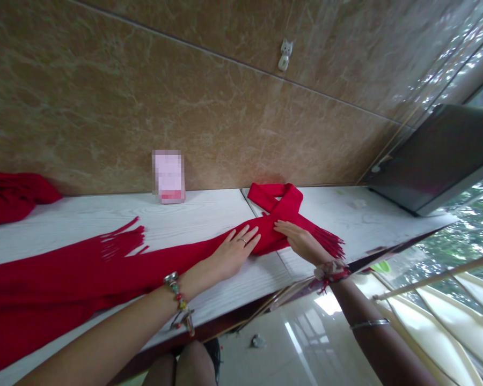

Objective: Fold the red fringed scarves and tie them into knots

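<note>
Resting the left hand, with fingers slightly apart, on a red scarf along the white counter, and the right hand, with fingers together, near its crossed loop. Could skew that loop by dragging unevenly.

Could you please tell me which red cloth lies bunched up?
The red bundle at the picture's far left; the scarf under the left hand and right hand lies mostly stretched out.

Long red fringed cloth runs off lower left, rest of it's out of frame. Bunched red fabric mid-left's cut off too. Pinkish-white upright box left of ctr's pixelated, unreadable tbh. Small grey thing, btm ctr: idk, too tiny.
</note>
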The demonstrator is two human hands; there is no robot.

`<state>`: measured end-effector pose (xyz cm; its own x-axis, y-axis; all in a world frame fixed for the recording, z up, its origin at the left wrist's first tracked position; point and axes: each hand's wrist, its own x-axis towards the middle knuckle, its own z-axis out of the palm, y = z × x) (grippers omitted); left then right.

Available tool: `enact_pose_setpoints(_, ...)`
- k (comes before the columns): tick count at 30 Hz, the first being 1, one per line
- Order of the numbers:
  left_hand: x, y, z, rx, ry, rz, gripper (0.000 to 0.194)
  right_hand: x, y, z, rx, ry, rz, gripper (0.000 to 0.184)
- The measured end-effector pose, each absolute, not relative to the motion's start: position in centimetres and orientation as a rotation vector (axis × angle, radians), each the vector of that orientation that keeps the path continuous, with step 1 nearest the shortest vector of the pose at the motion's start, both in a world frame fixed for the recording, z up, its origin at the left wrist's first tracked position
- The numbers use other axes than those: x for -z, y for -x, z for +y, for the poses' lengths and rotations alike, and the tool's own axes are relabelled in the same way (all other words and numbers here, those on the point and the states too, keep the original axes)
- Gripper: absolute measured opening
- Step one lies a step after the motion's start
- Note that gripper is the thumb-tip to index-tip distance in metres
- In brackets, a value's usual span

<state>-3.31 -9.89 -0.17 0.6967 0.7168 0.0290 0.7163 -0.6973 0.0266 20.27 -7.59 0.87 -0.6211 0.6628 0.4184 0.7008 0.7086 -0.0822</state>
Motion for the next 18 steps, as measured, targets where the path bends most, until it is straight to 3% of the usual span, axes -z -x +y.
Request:
enact_pose_setpoints(8, -1.0, 3.8, -9.9, -0.072, -2.761, 1.120, 0.067, -0.7, -20.7, -8.0, 0.009, 1.048, -2.428, 0.052)
enact_pose_setpoints(13, -1.3, 2.6, -9.0, -0.406, -2.665, 1.247, 0.049, -1.9, -19.5, -7.1, -0.005, 1.158, -2.215, 0.041)
enact_pose_setpoints(18, 0.4, 1.3, -8.4, -0.386, -2.644, 1.292, 0.051, -1.0, -17.3, -5.0, 0.128, 1.349, -2.279, 0.039)
